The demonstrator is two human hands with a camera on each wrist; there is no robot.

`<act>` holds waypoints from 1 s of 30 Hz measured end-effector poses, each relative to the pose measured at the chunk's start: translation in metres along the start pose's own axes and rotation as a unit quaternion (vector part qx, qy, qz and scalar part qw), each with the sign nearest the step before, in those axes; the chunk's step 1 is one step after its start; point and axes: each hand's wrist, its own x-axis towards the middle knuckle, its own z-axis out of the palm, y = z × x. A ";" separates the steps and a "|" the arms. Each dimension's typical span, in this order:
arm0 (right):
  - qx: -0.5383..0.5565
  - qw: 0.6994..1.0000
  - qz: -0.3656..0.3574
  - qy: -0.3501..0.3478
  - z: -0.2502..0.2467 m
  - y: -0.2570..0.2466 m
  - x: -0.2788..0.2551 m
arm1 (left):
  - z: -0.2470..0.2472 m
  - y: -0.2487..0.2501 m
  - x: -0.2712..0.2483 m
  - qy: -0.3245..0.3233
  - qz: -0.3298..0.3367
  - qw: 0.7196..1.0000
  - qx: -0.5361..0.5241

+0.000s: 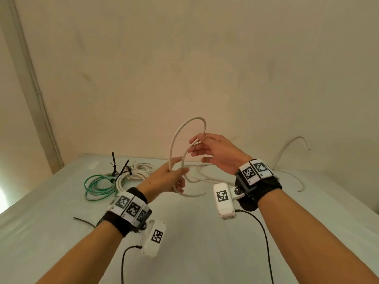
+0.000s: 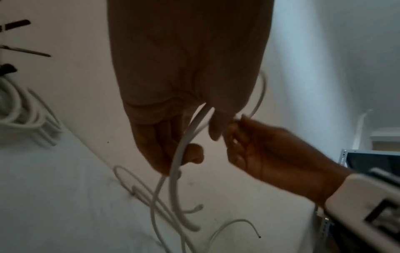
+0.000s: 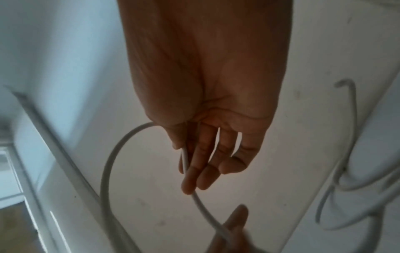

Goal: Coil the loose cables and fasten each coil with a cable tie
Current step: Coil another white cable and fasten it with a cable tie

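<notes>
We're coiling a white cable (image 1: 180, 136) above the tabletop (image 1: 205, 238): left hand (image 1: 164, 179) gripping the loops, right hand (image 1: 215, 152) pinching the next turn. Left of it, tied bundles (image 1: 114, 181) lying done; loose cable (image 1: 291, 146) remaining.

Black wristbands (image 1: 264, 186) carry checkered marker tags, white cameras (image 1: 223, 199), black cords (image 1: 264, 238)

A bare, plain room, most likely a makeshift workroom set up for recording rather than a lived-in home. A wide white-covered table (image 1: 61, 232) stands against a stained, unpainted cream wall (image 1: 184, 58), with a pale conduit pipe (image 1: 39, 95) running down the corner. In the left wrist view, grey slotted-angle metal shelving (image 2: 344, 156) stands beside the table (storeroom furniture, plainly).
</notes>
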 end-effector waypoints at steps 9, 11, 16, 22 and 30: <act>-0.299 0.952 0.065 0.016 -0.001 0.030 -0.002 | -0.011 0.031 0.015 0.223 0.060 0.966 -0.116; -0.452 0.882 0.131 -0.023 -0.007 0.061 -0.008 | -0.022 0.047 0.012 0.228 0.093 0.958 -0.146; -0.372 0.907 0.194 -0.032 -0.013 0.115 -0.017 | -0.049 0.078 0.009 0.197 0.142 0.933 -0.267; -0.069 0.980 0.171 -0.069 -0.004 0.100 -0.020 | -0.064 0.084 0.012 0.129 0.129 0.894 -0.410; 0.100 0.961 0.169 0.196 -0.004 0.093 -0.011 | -0.029 0.034 0.017 0.143 -0.007 0.971 -0.191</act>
